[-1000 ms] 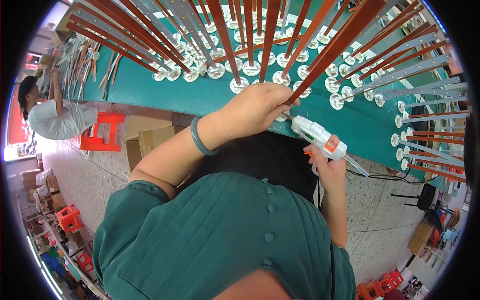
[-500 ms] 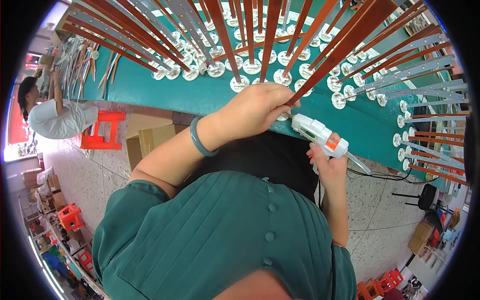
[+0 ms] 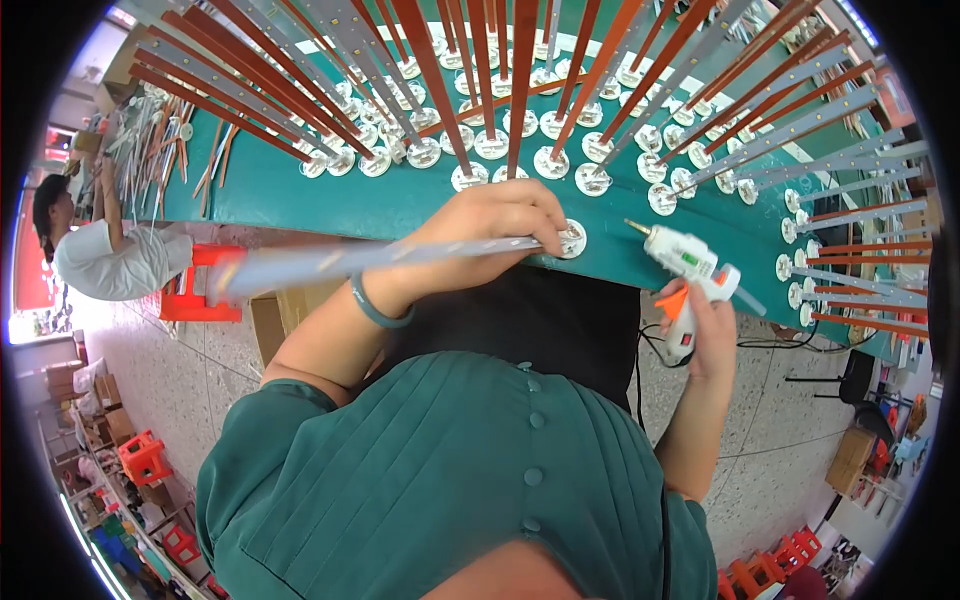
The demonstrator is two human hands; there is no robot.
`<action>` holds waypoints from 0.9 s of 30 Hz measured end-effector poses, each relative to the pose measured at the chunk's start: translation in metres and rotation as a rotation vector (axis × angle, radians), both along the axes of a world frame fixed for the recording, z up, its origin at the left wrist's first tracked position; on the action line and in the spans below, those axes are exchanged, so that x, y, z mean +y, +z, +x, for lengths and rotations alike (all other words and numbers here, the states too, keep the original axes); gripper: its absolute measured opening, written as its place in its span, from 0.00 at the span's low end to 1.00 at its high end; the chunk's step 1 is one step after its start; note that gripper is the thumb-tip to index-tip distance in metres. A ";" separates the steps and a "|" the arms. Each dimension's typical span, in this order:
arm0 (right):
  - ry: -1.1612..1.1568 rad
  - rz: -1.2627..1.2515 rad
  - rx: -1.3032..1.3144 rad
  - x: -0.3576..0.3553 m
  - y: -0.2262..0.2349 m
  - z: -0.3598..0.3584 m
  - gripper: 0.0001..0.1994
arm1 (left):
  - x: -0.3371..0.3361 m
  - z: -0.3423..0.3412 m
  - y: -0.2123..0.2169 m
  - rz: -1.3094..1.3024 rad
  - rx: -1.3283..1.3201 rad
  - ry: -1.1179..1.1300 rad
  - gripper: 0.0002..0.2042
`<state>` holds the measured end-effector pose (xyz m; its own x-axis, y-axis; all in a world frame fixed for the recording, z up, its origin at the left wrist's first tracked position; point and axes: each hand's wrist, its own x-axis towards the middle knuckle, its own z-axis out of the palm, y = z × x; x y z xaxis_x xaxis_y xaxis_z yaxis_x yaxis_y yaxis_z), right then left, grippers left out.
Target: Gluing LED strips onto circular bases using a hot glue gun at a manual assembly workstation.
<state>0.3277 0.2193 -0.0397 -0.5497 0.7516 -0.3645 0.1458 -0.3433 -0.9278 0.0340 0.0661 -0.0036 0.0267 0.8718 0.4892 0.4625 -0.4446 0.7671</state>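
At the near edge of the green table (image 3: 340, 218), the left hand (image 3: 495, 222) pinches a grey strip (image 3: 440, 250) close to its end, with the fingers bent. The strip is strongly tilted and passes to the left across the wrist, which wears a bracelet (image 3: 378, 303); its far part is blurred. Just beside the fingertips is a white disc (image 3: 574, 240). Because the fingers hide the place, I cannot tell whether the strip is joined to it. The right hand (image 3: 712, 330) is wrapped around the handle of a glue gun (image 3: 685, 253), near the orange trigger (image 3: 670, 303); whether this is pressed, I cannot tell. The nozzle (image 3: 637, 227) points toward the table and is apart from the disc. Beyond the hands, many upright strips (image 3: 519, 90) stand on other discs (image 3: 424, 153). Far to the left, a co-worker (image 3: 120, 252) is beside a red stool (image 3: 215, 305).
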 end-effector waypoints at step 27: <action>0.430 0.022 0.476 -0.059 0.029 -0.067 0.25 | -0.022 0.005 0.034 0.028 -0.200 -0.176 0.05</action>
